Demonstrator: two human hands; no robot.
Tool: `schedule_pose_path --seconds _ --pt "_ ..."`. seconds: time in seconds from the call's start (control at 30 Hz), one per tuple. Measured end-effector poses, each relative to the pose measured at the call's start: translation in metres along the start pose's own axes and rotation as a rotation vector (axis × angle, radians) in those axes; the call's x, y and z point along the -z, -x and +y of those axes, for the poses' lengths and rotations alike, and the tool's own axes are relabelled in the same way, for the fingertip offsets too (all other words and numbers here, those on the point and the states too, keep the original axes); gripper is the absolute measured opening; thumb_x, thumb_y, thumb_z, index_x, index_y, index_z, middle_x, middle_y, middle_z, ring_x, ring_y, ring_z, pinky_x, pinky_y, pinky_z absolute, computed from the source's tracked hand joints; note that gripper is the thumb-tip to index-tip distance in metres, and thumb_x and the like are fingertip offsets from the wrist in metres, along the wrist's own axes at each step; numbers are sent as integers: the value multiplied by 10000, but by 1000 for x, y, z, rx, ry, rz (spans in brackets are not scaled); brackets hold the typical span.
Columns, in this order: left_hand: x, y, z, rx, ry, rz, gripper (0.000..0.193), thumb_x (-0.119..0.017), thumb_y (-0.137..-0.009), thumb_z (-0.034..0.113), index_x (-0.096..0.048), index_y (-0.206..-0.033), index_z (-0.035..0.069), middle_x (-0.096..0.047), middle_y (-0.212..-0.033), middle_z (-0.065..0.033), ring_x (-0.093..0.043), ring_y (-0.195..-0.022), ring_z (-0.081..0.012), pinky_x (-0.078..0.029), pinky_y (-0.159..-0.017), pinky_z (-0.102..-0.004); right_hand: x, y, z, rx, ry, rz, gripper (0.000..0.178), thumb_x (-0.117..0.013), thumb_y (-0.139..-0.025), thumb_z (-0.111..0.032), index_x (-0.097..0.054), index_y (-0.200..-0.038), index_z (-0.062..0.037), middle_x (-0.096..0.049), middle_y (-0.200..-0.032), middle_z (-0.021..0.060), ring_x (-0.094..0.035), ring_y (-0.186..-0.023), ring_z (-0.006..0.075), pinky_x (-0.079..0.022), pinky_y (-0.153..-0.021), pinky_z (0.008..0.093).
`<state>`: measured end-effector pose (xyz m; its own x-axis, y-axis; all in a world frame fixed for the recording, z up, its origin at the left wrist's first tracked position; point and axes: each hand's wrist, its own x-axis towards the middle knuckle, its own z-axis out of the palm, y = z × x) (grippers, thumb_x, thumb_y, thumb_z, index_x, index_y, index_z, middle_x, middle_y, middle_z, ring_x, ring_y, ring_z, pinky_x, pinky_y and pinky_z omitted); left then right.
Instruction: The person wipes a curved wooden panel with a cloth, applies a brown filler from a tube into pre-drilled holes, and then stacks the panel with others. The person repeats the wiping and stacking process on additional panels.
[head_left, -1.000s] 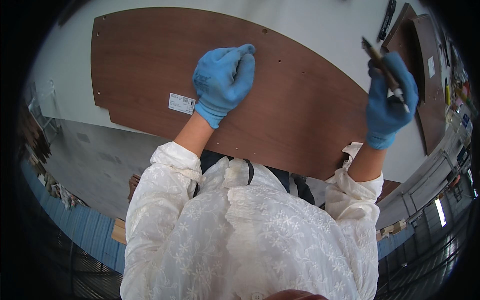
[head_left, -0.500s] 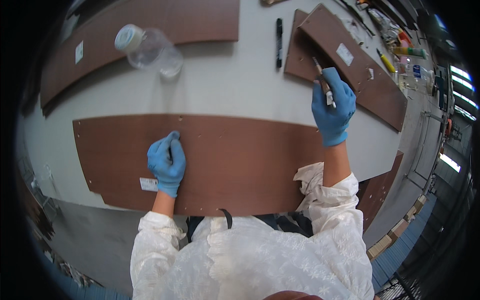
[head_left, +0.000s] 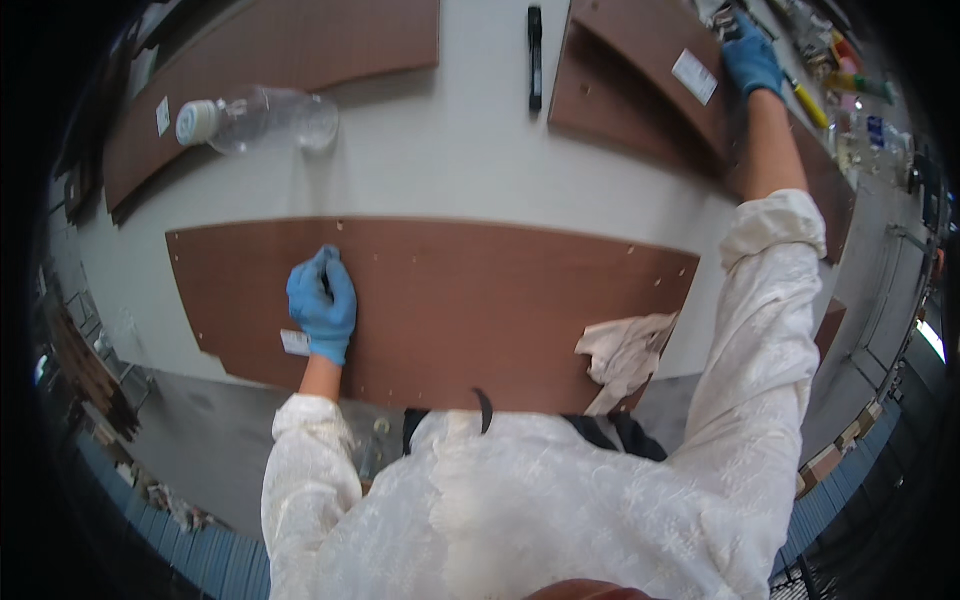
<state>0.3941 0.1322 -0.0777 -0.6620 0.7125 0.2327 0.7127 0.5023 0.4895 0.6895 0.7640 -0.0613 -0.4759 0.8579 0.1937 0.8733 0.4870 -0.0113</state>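
Observation:
A long brown wooden panel [head_left: 460,300] with small holes and a curved far edge lies in front of me. Over its left part is my left hand [head_left: 322,305], in a blue glove, its fingers curled together; whatever they pinch is hidden. A white label [head_left: 296,342] shows beside that wrist. My right hand [head_left: 752,58], also gloved in blue, reaches to the far right, among small items beyond a stacked brown board [head_left: 640,70]. Its fingers are blurred, so their grip is unclear. A crumpled pale cloth [head_left: 625,350] rests on the panel's right end.
A clear plastic bottle [head_left: 265,122] with a white cap lies on its side at the left, near another brown board [head_left: 290,50]. A black marker pen [head_left: 535,60] lies at the far middle. Tools, a yellow-handled one [head_left: 808,102] among them, crowd the far right.
My right hand has moved away and to the right, from above the stacked boards to the small items; the slim tool it held no longer shows. My left hand stays on the panel.

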Motion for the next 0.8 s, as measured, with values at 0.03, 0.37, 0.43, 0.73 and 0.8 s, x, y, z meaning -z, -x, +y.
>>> schedule_pose_path --seconds 0.03,0.37,0.43,0.73,0.8 --pt "0 1 -1 13 8 -7 151 -680 -945 113 -778 -1011 20 -753 -918 -110 -682 -840 -274 -546 -759 -370 2 1 3 -43 -38 -61 454 -588 -962 -290 -621 -1411 -235 -689 -1252 248 -649 -1161 453 -531 -993 462" --pt "-2 3 -1 -34 45 4 182 -663 -961 169 -778 -1014 38 -755 -921 -104 -685 -871 -279 -542 -775 -404 133 364 -58 104 -220 179 531 -669 -954 -397 -626 -1347 -42 -567 -1479 224 -527 -1356 446 -359 -1139 559" --pt "-1 4 -4 -65 15 7 183 -662 -960 175 -774 -1010 39 -755 -927 -119 -688 -882 -289 -545 -782 -408 145 452 -103 52 -301 -77 593 -611 -962 -520 -600 -1369 -88 -448 -1585 230 -412 -1463 442 -243 -1188 640" --pt "15 5 -20 -62 320 -53 212 -646 -963 156 -761 -1037 -6 -763 -980 -176 -719 -964 -299 -558 -850 -391 75 467 -20 97 -399 239 387 -627 -937 -147 -660 -1300 -15 -639 -1391 204 -610 -1261 447 -478 -1105 469" --pt "40 16 -38 -18 339 -78 307 -666 -950 153 -717 -1174 -51 -747 -1146 -202 -711 -1082 -284 -554 -916 -373 75 438 20 77 -322 286 405 -656 -932 -225 -661 -1282 -21 -629 -1393 215 -605 -1261 419 -468 -1095 493"
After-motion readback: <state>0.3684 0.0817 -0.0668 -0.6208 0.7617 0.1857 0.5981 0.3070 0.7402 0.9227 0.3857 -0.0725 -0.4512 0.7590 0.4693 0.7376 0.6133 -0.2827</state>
